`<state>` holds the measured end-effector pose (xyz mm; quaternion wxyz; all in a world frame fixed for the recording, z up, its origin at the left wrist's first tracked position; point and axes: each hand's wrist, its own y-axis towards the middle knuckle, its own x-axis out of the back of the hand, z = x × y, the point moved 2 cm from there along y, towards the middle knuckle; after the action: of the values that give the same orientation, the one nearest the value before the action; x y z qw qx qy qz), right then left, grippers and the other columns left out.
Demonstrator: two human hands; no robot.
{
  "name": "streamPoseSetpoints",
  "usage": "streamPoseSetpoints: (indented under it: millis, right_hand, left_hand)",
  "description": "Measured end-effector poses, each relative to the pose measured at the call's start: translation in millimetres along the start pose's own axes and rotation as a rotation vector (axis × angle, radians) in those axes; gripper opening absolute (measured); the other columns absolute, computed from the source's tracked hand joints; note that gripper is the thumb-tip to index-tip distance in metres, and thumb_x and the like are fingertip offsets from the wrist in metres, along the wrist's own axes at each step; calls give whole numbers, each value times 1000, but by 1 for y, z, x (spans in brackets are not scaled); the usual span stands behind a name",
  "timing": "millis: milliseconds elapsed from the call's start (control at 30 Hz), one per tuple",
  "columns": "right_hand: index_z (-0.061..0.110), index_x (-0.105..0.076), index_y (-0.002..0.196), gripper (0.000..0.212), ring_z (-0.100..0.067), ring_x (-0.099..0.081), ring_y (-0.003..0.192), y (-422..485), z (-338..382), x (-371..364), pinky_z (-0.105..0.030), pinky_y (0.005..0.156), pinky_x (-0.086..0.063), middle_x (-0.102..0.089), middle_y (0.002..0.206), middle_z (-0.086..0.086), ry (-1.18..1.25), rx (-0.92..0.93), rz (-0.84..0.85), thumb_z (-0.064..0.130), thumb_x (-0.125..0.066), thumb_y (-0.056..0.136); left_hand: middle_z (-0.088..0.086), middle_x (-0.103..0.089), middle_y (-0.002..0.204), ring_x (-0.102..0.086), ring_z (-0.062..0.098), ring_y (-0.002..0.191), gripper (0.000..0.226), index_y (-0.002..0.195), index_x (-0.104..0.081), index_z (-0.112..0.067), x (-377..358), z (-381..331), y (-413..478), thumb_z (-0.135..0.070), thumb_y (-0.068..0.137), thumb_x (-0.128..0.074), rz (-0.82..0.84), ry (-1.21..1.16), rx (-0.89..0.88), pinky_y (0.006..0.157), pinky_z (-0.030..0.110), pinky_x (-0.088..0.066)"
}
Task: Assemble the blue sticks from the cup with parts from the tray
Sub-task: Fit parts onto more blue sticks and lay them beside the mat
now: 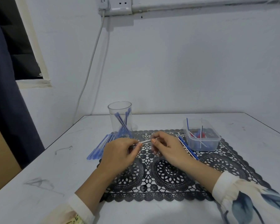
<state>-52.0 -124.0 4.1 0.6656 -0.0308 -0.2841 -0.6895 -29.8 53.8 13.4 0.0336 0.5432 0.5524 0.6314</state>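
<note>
From the head view, both hands meet low over a black lace mat [168,177] spread on a white table [52,168]. The left hand [120,151] and the right hand [167,147] share one thin pale stick [146,141], which lies nearly level between them. The left fingers [138,145] are curled in and pinch its left end, and the right fingers [153,140] pinch its right end, with the remaining fingers of each hand loosely bent beneath. Behind the left hand, at the mat's far left corner, stands a clear cup [120,109], upright, with several blue sticks [122,125] leaning inside it. A loose bundle of blue sticks [99,148] lies flat on the table just left of the mat, close to the left wrist. To the right, on the mat, sits the clear plastic tray [208,145]; it holds small red and blue parts [199,135] and a few thin rods that poke up over its rim. Another blue-edged stick [188,148] lies on the mat just beside the tray, near the right hand. A cable [94,50] runs down the wall from a socket [120,5].
</note>
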Motion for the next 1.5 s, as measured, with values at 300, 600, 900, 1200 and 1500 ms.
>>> streamPoseSetpoints:
  millis: [300,600,900,1200,1500]
  right_hand:
    - [13,-58,99,13,-9,-60,62,-2,-1,-2,-16,56,-45,-64,71,-1,21,23,-23,20,-46,96]
    - [15,-61,83,20,4,-53,54,-2,-1,1,-11,54,-36,-59,61,10,-234,147,-89,18,-47,96]
    - [21,-54,104,19,-10,-58,69,-2,-1,0,-36,64,-49,-62,76,7,-338,264,-82,32,-41,96]
    - [21,-59,107,30,-1,-58,76,-2,0,8,-16,63,-44,-65,92,14,-535,477,-132,37,-37,94]
    - [13,-62,91,42,-11,-57,60,-4,5,8,-24,52,-46,-62,73,5,-707,602,-235,38,-29,98]
  left_hand:
    - [-15,-66,68,-55,-3,59,34,86,-72,-26,0,0,0,-47,87,-45,-6,-15,-24,54,11,-41]
    - [-6,-70,74,-62,9,65,35,90,-74,-15,-2,5,-1,-42,84,-53,-10,-48,-92,59,24,-53]
    - [-2,-69,88,-62,10,80,28,103,-70,-10,-4,7,0,-29,89,-53,63,-132,-53,73,26,-53]
    - [-5,-68,93,-58,4,77,30,116,-65,-13,-6,11,-1,-7,86,-62,163,-161,-41,75,22,-48]
    - [-7,-71,93,-63,4,77,29,110,-69,-15,-3,10,-2,-8,81,-67,94,-167,-91,74,13,-49]
